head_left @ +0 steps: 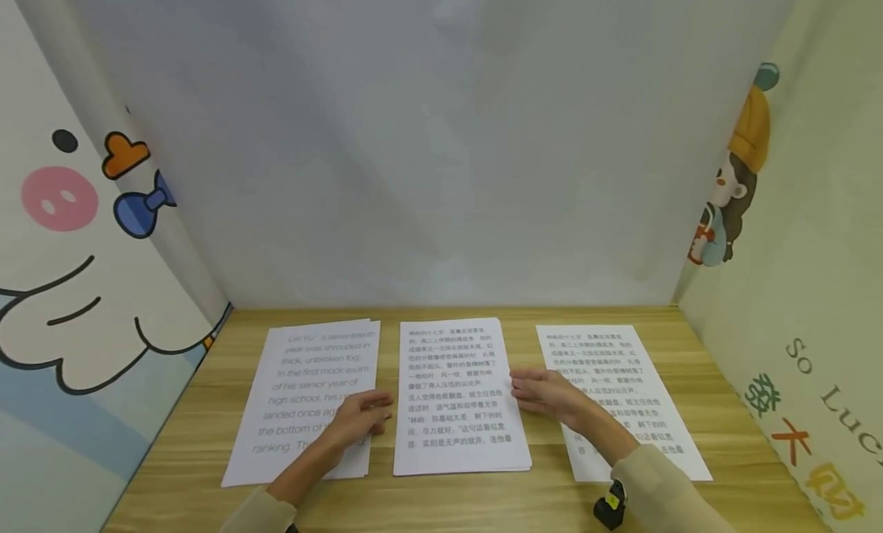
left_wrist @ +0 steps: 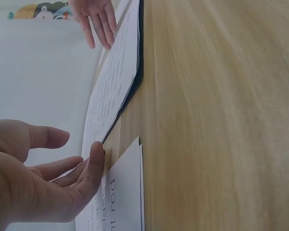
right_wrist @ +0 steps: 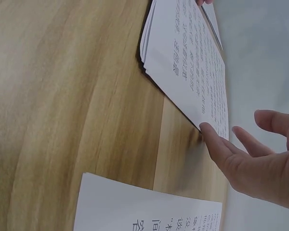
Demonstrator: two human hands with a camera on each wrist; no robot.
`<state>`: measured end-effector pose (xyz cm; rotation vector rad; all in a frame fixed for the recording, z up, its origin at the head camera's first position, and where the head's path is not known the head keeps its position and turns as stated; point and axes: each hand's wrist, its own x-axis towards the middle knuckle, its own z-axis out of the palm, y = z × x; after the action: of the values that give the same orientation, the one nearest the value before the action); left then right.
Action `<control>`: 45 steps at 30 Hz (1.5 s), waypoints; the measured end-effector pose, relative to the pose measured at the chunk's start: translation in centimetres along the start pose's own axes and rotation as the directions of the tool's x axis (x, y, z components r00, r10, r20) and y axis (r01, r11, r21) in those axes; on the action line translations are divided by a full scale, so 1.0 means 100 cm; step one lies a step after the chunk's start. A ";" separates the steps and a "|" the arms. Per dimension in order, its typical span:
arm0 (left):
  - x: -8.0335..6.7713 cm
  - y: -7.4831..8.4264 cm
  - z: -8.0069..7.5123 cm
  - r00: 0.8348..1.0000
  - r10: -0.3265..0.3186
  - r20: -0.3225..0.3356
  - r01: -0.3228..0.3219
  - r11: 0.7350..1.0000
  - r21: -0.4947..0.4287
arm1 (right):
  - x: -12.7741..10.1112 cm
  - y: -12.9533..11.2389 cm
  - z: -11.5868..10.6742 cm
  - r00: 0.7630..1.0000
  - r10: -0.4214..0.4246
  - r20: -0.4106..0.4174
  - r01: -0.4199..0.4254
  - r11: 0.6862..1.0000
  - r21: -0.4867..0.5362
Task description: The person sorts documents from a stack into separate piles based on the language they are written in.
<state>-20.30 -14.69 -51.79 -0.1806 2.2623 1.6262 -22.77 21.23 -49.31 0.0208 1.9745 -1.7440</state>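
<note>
A stack of printed paper (head_left: 451,399) with Chinese text lies in the middle of the table, its sheets slightly uneven at the lower right. My left hand (head_left: 359,418) is at its left side, over the right part of a stack of English-text paper (head_left: 290,395). At the right side of the middle stack is my right hand (head_left: 552,396), fingers extended, fingertips at the paper's edge. In the right wrist view, the lowest fingertip of the right hand (right_wrist: 253,161) meets that edge. Neither hand grips anything. The left hand (left_wrist: 53,178) has loosely bent fingers and a raised thumb.
To the right lies another Chinese-text sheet (head_left: 621,410), partly covered by the right forearm. A small black object (head_left: 610,507) shows at the right wrist. A pale back wall (head_left: 441,172) and cartoon-printed side walls enclose the wooden table (head_left: 448,506).
</note>
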 end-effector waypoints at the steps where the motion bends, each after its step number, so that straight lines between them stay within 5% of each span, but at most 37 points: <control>1: 0.000 0.001 0.000 1.000 0.004 0.007 -0.004 1.000 0.006 | 0.000 0.000 0.000 1.000 0.006 -0.009 -0.006 1.000 0.000; 22: -0.001 0.009 0.004 0.999 0.029 0.020 -0.030 0.999 0.032 | -0.006 -0.004 -0.002 1.000 -0.016 -0.008 0.016 0.999 -0.036; 29: -0.002 0.008 0.007 0.998 0.063 -0.010 -0.064 0.992 -0.111 | -0.007 0.000 0.000 0.999 -0.053 0.000 0.053 0.996 0.070; 34: 0.001 0.003 0.010 1.000 0.024 0.001 -0.024 0.980 -0.197 | -0.005 0.010 0.005 0.999 -0.034 0.002 0.034 0.992 0.124; 45: 0.006 -0.005 0.013 0.998 0.011 0.066 -0.002 0.991 -0.135 | -0.009 0.023 0.005 0.998 0.012 0.064 -0.019 0.995 0.101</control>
<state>-20.44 -13.58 -52.82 -0.1505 2.1076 1.7628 -21.07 21.44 -51.09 0.0153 1.8346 -1.8114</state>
